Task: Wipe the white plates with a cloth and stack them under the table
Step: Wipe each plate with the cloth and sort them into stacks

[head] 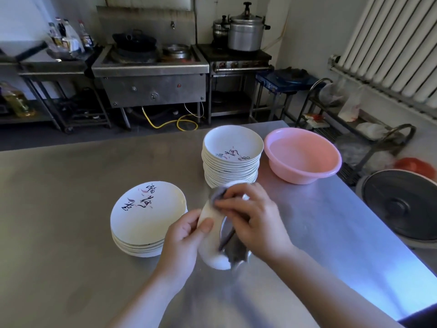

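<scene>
White plate (210,242) tilted above bench (71,185) near edge; left hand (182,242) gripped rim, right hand (255,223) pressed grey cloth (233,250) inside.

Dim daylight, seemingly from the right; bluish glare on table (369,268); soft, bowed edges
</scene>
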{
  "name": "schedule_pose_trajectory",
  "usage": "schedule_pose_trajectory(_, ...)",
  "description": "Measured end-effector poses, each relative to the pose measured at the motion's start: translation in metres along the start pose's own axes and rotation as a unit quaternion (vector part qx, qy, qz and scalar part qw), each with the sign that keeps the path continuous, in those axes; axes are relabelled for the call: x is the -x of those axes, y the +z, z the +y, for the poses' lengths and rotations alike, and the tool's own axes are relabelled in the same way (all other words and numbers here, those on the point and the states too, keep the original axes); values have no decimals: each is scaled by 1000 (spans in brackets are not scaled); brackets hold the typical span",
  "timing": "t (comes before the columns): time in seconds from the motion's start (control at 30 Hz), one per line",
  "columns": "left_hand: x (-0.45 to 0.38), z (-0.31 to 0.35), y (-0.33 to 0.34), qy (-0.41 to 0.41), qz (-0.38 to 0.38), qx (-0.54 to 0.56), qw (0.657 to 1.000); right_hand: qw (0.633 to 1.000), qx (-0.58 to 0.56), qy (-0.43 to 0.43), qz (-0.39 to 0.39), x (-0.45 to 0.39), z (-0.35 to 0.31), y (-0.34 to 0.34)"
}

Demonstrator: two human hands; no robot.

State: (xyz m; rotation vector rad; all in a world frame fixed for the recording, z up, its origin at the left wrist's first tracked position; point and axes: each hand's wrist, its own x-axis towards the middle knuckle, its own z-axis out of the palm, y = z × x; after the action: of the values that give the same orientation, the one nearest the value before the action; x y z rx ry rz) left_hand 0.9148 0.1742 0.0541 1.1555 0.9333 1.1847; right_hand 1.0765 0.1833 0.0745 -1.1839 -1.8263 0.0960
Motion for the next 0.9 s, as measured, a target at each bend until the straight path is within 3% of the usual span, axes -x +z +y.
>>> schedule_pose_trajectory(0.1,2,-1,-6,0,-14,-2,1000,995,14,79,66,-10,8,-5)
schedule_pose_trajectory(0.2,3,-1,-11,-5,-25,2,1000,1000,5,-18,-2,-6,-5,-2)
schedule_pose_trajectory(0.27,2,0,-13,-12,-28,2,1000,999,-8,-29,-28,-8,-6,-3)
schedule_pose_trajectory(0.37,0,3,-14,-24,-11,11,1000,998,-20,62,21,-21,10,-11)
schedule_pose_trajectory(0.5,-4,5,-17,-34,32,55,997,982,-34,184,19,-29,33,-21)
schedule_pose_trajectory(0.7,-14,9,-7,-68,80,147,984,964,-34,255,64,-16,41,-25)
schedule_pose_trajectory(0.9,-28,18,11,-57,148,245,956,951,-63,269,141,14,22,-3)
